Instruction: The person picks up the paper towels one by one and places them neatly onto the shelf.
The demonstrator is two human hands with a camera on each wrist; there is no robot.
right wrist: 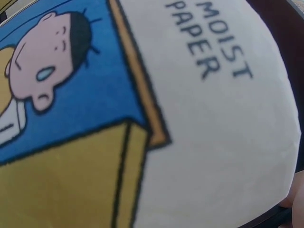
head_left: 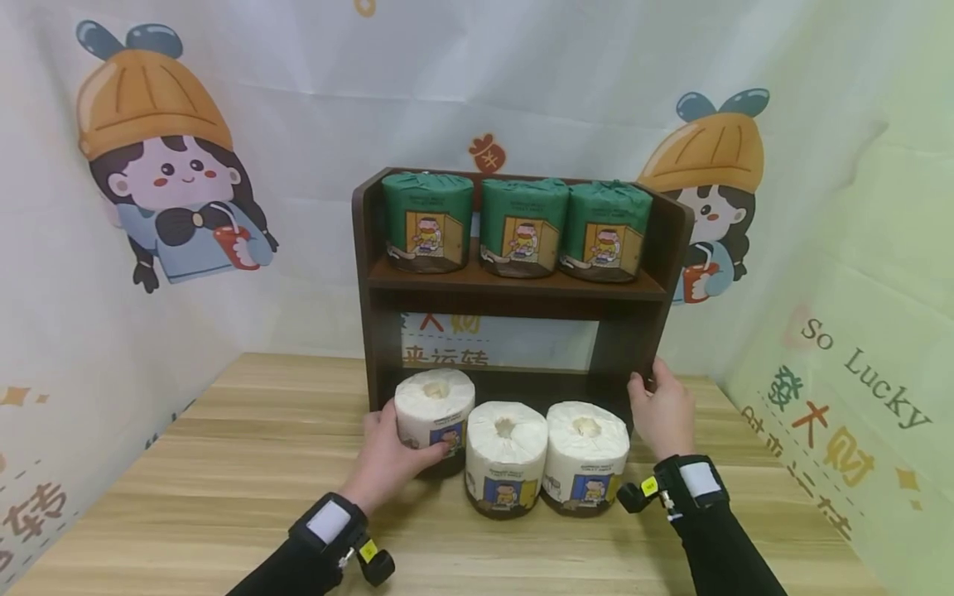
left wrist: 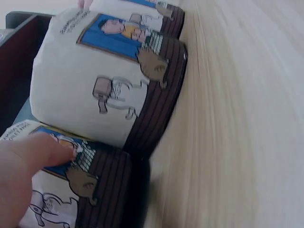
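My left hand (head_left: 391,455) grips a white-wrapped toilet paper roll (head_left: 435,394), its thumb across the printed front. That roll sits higher and farther back than two other white rolls, the middle one (head_left: 506,443) and the right one (head_left: 586,439), which stand side by side on the table. In the left wrist view the held roll (left wrist: 52,209) is close beside the middle roll (left wrist: 90,71). At the lower right side panel of a dark brown wooden shelf (head_left: 514,302), my right hand (head_left: 663,411) holds the panel's edge between thumb and fingers.
Green-wrapped rolls stand on the shelf's upper level: a left one (head_left: 427,207), a middle one (head_left: 522,211) and a right one (head_left: 607,215). The shelf stands at the back of the wood-grain table (head_left: 224,463), before a printed cloth backdrop (head_left: 313,165).
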